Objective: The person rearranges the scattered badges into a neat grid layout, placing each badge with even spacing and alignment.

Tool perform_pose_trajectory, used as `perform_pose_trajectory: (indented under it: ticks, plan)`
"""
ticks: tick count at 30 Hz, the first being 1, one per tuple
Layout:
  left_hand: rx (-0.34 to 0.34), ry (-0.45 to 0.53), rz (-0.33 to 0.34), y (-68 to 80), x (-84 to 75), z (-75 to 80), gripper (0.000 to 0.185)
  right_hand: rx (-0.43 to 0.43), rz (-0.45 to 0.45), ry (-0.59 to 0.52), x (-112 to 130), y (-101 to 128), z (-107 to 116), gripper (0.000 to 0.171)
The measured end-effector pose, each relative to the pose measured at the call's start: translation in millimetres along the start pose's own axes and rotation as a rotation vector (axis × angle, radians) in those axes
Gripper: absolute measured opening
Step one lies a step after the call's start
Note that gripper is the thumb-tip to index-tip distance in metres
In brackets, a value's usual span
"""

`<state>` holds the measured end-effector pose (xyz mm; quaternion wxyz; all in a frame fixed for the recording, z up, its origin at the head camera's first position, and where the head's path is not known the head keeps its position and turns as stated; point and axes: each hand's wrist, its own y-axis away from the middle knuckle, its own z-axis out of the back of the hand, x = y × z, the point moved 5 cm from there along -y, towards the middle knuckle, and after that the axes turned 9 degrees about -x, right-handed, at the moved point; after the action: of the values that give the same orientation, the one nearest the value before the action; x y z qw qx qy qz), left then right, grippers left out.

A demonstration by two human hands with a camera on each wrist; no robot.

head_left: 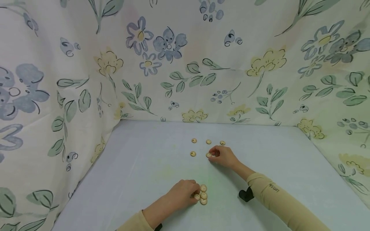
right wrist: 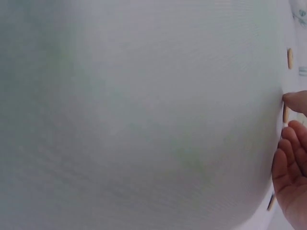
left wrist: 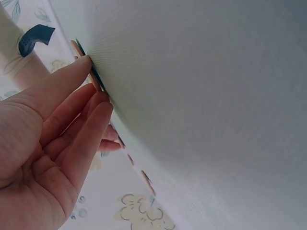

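right hand (head_left: 224, 156) reached forward, fingertips pinching a small wooden button (head_left: 208, 155) flat on the tabletop (head_left: 144, 166). just left of it lies a second button (head_left: 193, 154); beyond the fingers a row of three, left (head_left: 194, 141), middle (head_left: 208, 141), right (head_left: 222, 143).

left hand (head_left: 182, 194) sits nearer the body, fingers curled down and touching the edge of a small pile of buttons (head_left: 203, 194) just to its right; left wrist view shows the fingertips (left wrist: 91, 100) against a button's rim, not clearly lifting one.

black strap piece (head_left: 245, 194) under the right sleeve (head_left: 277, 199), near the pile.

risks, judged:
- pinched button is thin and smooth; it could skate off sideways into its neighbour and spoil the spacing.
- right hand's knuckles lie close to the far row; a careless lift could nudge the right one.
- a right forearm drawn back low could scatter the pile.
- left fingers pressing the pile's edge could flick one out.
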<state>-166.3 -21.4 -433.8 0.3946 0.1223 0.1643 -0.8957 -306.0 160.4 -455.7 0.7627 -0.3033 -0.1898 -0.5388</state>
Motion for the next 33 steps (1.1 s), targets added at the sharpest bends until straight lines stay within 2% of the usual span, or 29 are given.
perform_pose_trajectory:
  ticks: [7, 14, 19, 33]
  plan:
    - [0.006, 0.022, 0.009, -0.4, 1.9, -0.7, 0.017, 0.004, -0.026, -0.038, -2.3, 8.6, 3.7, 0.028]
    - [0.044, 0.024, 0.040, -2.1, 2.1, -3.2, 0.016, -0.001, 0.026, -0.088, -1.6, 23.7, 9.8, 0.032]
    - [0.061, 0.014, 0.065, -2.8, 2.7, -4.0, 0.016, -0.005, 0.015, -0.133, 0.2, 33.6, 13.7, 0.034]
    - [0.051, 0.028, 0.068, -2.0, 2.4, -2.1, 0.015, -0.007, -0.011, -0.222, 13.1, 61.1, 18.2, 0.037]
